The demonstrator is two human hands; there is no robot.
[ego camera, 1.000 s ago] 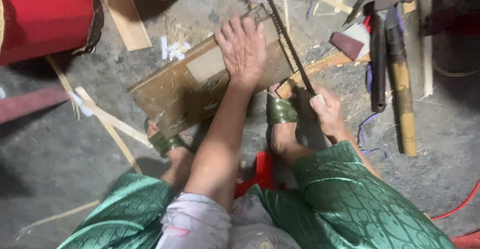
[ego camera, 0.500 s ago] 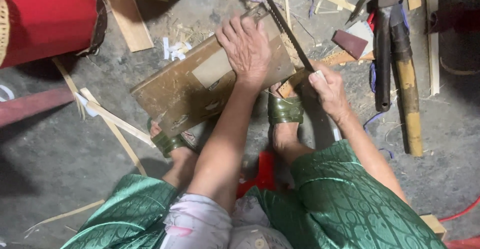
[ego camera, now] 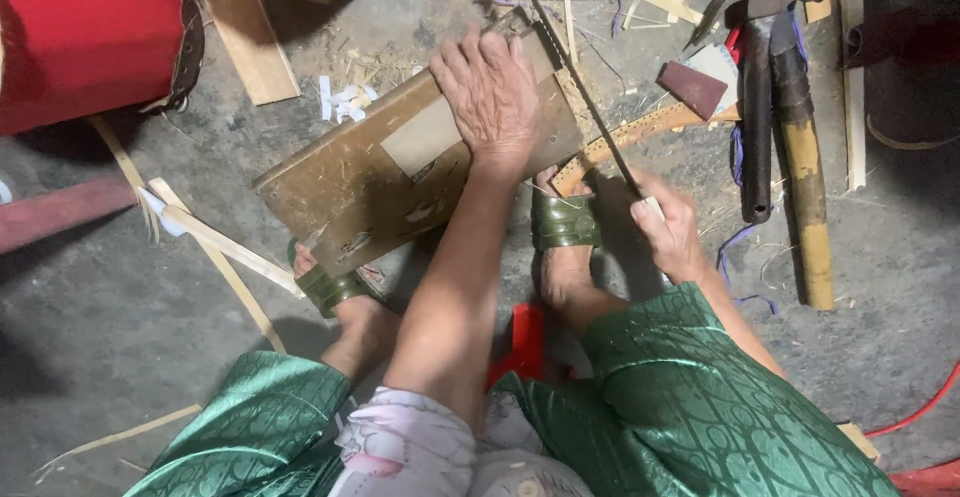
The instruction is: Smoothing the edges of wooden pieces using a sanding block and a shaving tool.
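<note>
My left hand [ego camera: 490,97] lies flat, fingers spread, on the far right end of a brown wooden board [ego camera: 370,182] that rests tilted across my feet. My right hand [ego camera: 668,232] is closed around the handle of a thin-bladed saw [ego camera: 570,87]; the blade runs up and left past the board's right edge. Both feet wear green sandals [ego camera: 563,219], one under each end of the board. I sit on a low red stool [ego camera: 522,342], in green patterned trousers.
A red cylinder [ego camera: 85,37] lies at the top left. A hammer [ego camera: 755,67] and a bamboo-handled tool [ego camera: 805,187] lie at the right beside a perforated wooden strip [ego camera: 640,132]. Wood strips, offcuts and shavings litter the concrete floor. A red cable [ego camera: 920,412] runs at the lower right.
My right hand has drawn the saw back toward me along the board's right edge. The left hand stays pressed on the board.
</note>
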